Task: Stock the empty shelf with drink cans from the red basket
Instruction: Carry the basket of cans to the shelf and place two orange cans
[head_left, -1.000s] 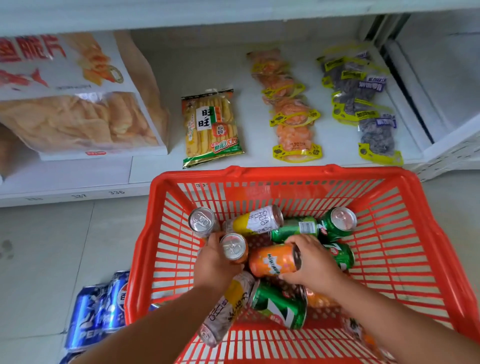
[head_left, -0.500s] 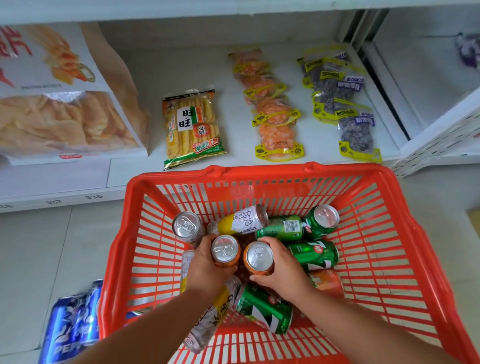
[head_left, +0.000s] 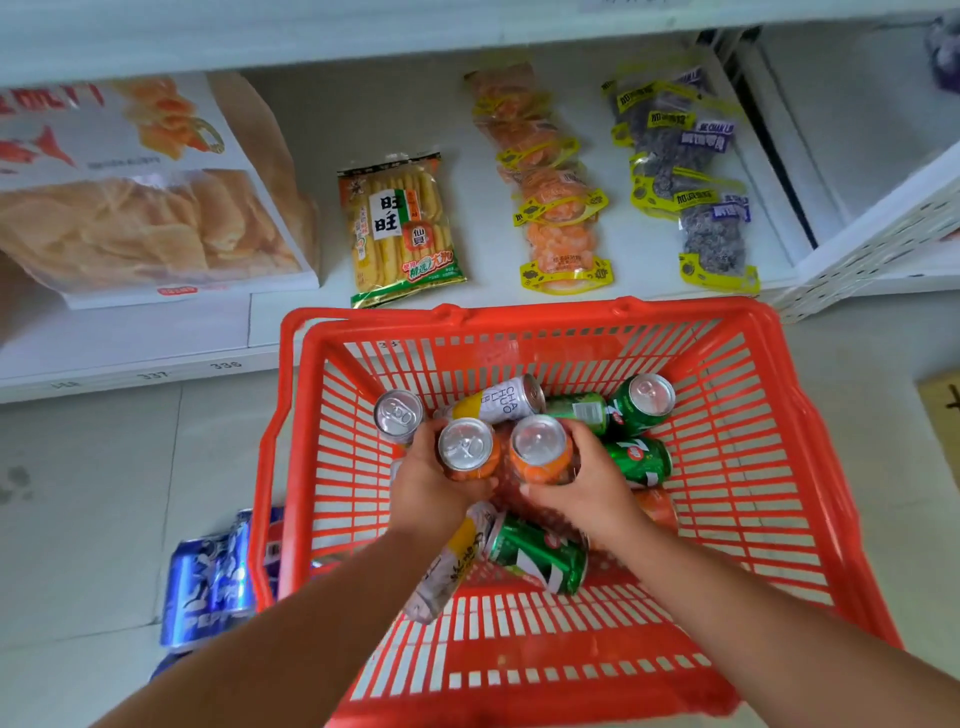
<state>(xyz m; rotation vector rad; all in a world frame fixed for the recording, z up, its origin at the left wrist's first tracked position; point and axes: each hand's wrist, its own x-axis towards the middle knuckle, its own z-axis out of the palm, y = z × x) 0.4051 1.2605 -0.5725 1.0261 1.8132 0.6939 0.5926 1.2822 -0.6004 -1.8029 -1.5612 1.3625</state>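
a: orange aluminium can (head_left: 470, 453) gripped upright in left hand (head_left: 431, 491), its twin can (head_left: 540, 449) in right hand (head_left: 589, 483), both over red slatted plastic basket (head_left: 810, 467).
b: pickup step, i'd say; next, lift clear toward the shelf.

One red basket (head_left: 737, 467); three orange cans (head_left: 475, 454), four green cans (head_left: 537, 553), two yellow-white cans (head_left: 493, 405), one silver-topped can (head_left: 399, 415); blue cans (head_left: 208, 577) on floor, count unclear.

- Both bare forearms reach forward and down, converging toward the middle.
- The left hand (head_left: 434, 483) is curled round an upright orange can (head_left: 470, 452), thumb underneath.
- The right hand (head_left: 589, 480) grips a second orange can (head_left: 540, 449), just beside the first.
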